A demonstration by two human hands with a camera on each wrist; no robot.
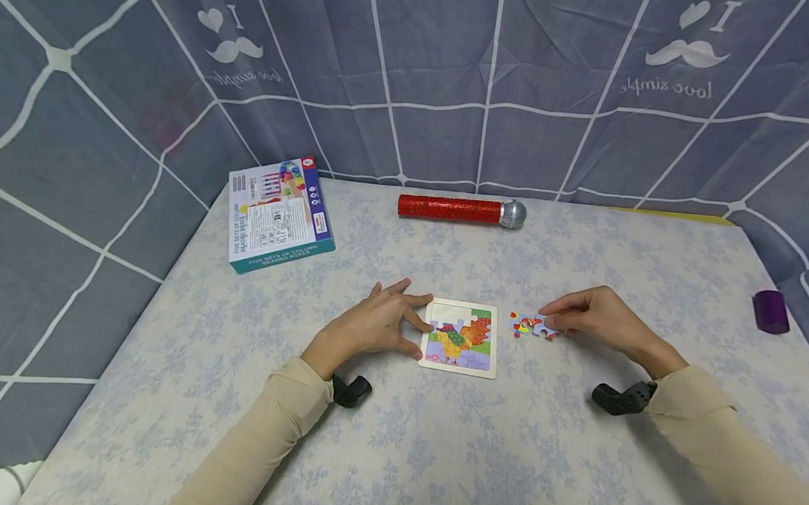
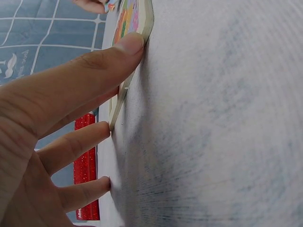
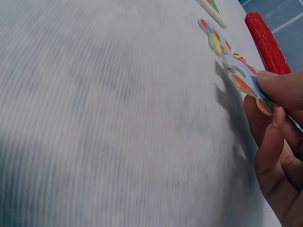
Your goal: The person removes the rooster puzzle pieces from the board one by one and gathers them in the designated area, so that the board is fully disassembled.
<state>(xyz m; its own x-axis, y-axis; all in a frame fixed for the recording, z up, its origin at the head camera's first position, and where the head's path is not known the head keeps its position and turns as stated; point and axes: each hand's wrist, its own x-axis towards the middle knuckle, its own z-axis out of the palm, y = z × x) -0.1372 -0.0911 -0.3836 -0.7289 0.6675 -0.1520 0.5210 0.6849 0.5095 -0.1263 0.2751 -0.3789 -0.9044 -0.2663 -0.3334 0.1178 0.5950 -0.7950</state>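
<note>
Your pale, blue-flowered tablecloth [image 1: 438, 447] meets grey-blue gridded curtains [image 1: 444, 68]. On it, left to right, sit a printed box [image 1: 278, 226], a red microphone [image 1: 449, 209] and a purple cylinder [image 1: 770, 311]. Nearer you, your left hand [image 1: 371, 323] is spread, thumb and fingertips touching the left side of the white-rimmed puzzle tray [image 1: 457, 370]. Inside, joined pieces [image 1: 468, 342] form an orange-and-yellow bird; the upper left is white. Just right lies a multicoloured loose piece [image 1: 524, 326], then your right hand [image 1: 596, 320], pinching a light-blue piece [image 3: 249, 79] patched orange, red and green.
</note>
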